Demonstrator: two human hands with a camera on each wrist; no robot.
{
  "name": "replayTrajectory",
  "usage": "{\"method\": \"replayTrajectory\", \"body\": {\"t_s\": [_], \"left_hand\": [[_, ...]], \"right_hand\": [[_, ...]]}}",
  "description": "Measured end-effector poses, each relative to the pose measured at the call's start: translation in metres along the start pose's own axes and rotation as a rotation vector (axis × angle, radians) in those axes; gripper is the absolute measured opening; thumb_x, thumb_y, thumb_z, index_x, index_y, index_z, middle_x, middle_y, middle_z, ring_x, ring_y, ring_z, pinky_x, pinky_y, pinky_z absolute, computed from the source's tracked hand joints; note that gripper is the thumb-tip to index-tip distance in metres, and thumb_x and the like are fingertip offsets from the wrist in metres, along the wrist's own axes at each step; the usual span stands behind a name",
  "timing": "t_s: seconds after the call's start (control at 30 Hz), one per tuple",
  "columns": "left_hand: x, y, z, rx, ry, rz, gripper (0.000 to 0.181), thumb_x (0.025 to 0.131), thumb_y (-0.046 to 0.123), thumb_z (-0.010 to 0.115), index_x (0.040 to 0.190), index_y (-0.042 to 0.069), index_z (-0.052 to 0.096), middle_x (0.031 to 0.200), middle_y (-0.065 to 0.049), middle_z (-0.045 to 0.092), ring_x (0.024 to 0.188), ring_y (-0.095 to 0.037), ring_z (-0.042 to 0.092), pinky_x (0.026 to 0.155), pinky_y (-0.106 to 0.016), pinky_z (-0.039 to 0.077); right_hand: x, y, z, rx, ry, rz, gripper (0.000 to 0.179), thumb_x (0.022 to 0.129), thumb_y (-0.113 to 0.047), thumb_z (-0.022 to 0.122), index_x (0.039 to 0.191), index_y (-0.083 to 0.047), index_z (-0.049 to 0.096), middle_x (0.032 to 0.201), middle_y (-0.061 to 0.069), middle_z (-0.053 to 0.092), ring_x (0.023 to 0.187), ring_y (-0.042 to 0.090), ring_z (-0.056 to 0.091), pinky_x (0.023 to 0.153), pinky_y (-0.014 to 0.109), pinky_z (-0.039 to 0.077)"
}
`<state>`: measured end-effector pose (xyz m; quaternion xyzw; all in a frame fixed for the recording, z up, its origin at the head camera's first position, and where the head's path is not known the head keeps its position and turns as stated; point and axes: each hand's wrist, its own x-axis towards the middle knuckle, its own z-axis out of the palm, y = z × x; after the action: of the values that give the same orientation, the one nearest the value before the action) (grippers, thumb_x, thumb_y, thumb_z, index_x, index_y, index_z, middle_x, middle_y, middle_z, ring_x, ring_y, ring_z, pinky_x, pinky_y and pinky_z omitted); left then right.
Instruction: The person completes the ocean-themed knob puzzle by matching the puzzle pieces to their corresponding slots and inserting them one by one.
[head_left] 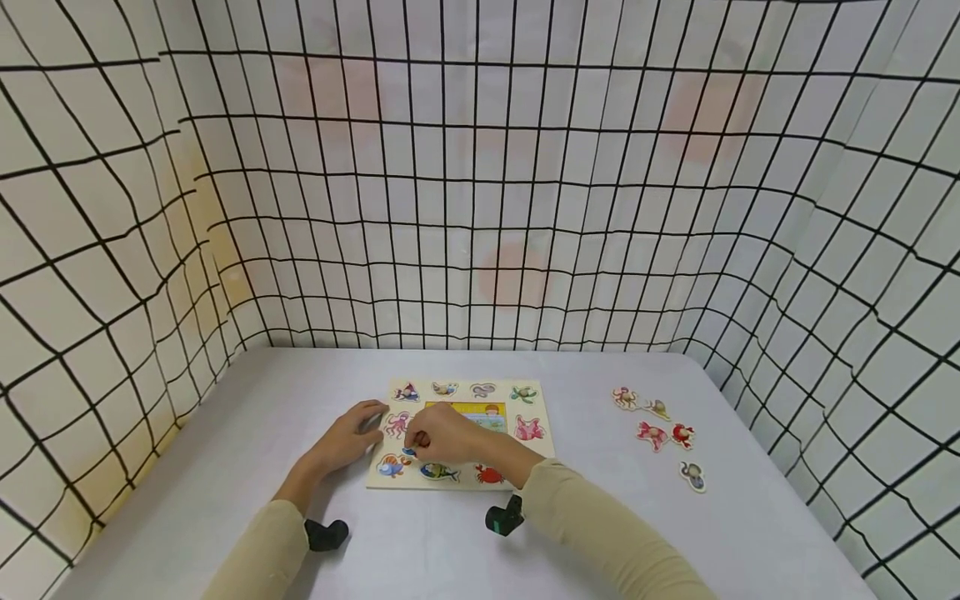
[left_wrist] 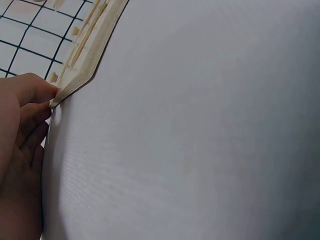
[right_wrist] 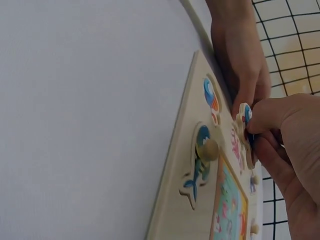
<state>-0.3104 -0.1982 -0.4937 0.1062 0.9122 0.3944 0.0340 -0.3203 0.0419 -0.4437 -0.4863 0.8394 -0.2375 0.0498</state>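
Note:
A wooden peg puzzle board (head_left: 384,483) with sea-animal pictures lies flat on the table. My left hand (head_left: 347,438) is at its left edge, fingertips touching the rim; in the left wrist view the thumb (left_wrist: 37,87) meets the board's corner. My right hand (head_left: 442,433) is over the board's left part, pinching a small wooden puzzle piece (right_wrist: 244,116) with blue on its face. That piece is tilted above the board, partly covered by the fingers. A striped fish piece (right_wrist: 202,160) with a round knob sits nearby, slightly askew over its recess.
Several loose puzzle pieces lie to the right of the board, including a red crab (head_left: 682,435), a pink piece (head_left: 652,436) and a grey-blue one (head_left: 693,477). A black wire grid (head_left: 472,225) encloses the white table (head_left: 600,533) at the back and sides.

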Motion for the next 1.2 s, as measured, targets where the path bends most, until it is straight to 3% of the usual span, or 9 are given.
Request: {"method": "replayTrajectory", "body": {"t_s": [0.4,0.8,1.2], "left_hand": [[0.002,0.002,-0.002,0.011,-0.004,0.008,0.051,0.101,0.012,0.060,0.150,0.000,0.051,0.158,-0.022,0.040,0.150,-0.046,0.027,0.121,-0.064,0.019],[-0.001,0.003,-0.002,0.007,-0.011,0.007,0.052,0.100,0.012,0.059,0.150,-0.001,0.050,0.158,-0.023,0.040,0.150,-0.046,0.027,0.121,-0.064,0.019],[0.003,-0.003,-0.002,0.006,-0.012,0.045,0.053,0.098,0.010,0.059,0.149,-0.002,0.051,0.157,-0.024,0.040,0.149,-0.048,0.027,0.120,-0.065,0.020]], "right_hand": [[0.014,-0.011,0.015,-0.016,-0.031,-0.022,0.009,0.091,-0.002,0.075,0.097,-0.009,0.079,0.088,-0.007,0.070,0.075,-0.005,0.056,0.070,0.006,0.048],[0.023,-0.010,0.031,-0.026,-0.053,-0.014,0.012,0.091,-0.006,0.075,0.099,-0.012,0.080,0.087,-0.010,0.070,0.073,-0.005,0.054,0.068,0.006,0.046],[0.024,-0.009,0.036,0.001,-0.060,-0.023,0.012,0.093,-0.006,0.074,0.098,-0.013,0.081,0.081,-0.017,0.065,0.071,-0.006,0.053,0.067,0.007,0.046]]}}
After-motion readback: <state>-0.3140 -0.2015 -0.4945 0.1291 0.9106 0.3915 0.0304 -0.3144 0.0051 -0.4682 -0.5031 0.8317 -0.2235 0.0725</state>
